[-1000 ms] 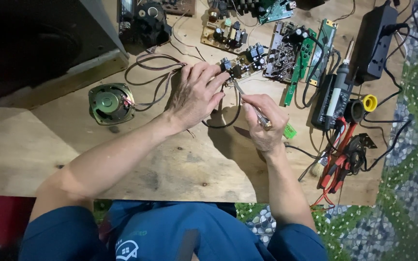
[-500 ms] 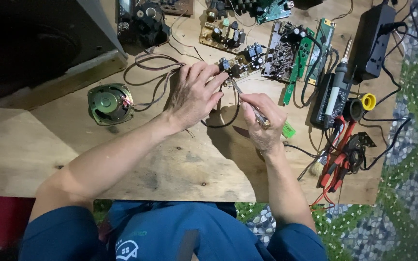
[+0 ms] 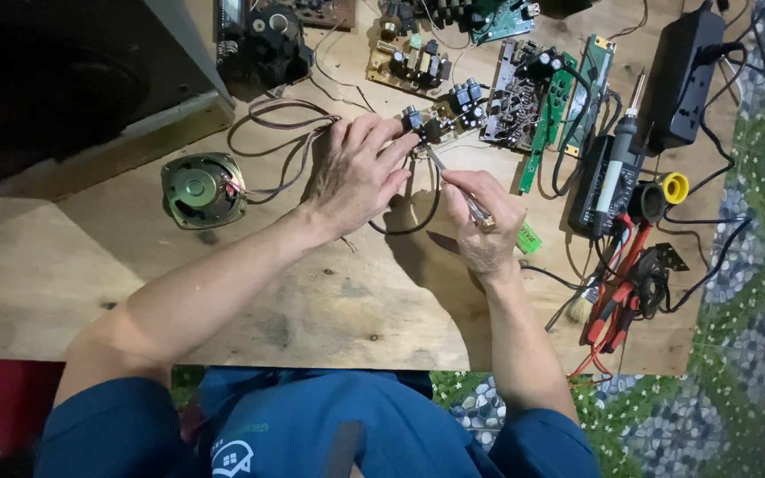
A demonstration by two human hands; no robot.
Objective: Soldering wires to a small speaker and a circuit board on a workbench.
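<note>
Hard to make out under the left hand [image 3: 353, 177]: fingers spread and pressed down on a small circuit board [image 3: 443, 118] with black knobs, only the right part of the board showing past the fingertips. Right hand [image 3: 484, 221] closed around a thin metal tool [image 3: 453, 183], maybe tweezers or a probe, exact kind not clear; tip pointing up-left to the board edge, just beside the left fingertips, contact point hidden. Black wire loop [image 3: 413, 221] partly covered between both hands. Small round speaker [image 3: 197, 188] left of the left wrist, joined by brown wires [image 3: 281, 150]. Soldering iron [image 3: 617, 164] lying on a black stand at right, well apart; green circuit boards [image 3: 560, 97] above. Dark box at top left cut off by the frame. Compared with a second ago, almost no change: same hold, same place on the wooden table [image 3: 329, 301].
</note>
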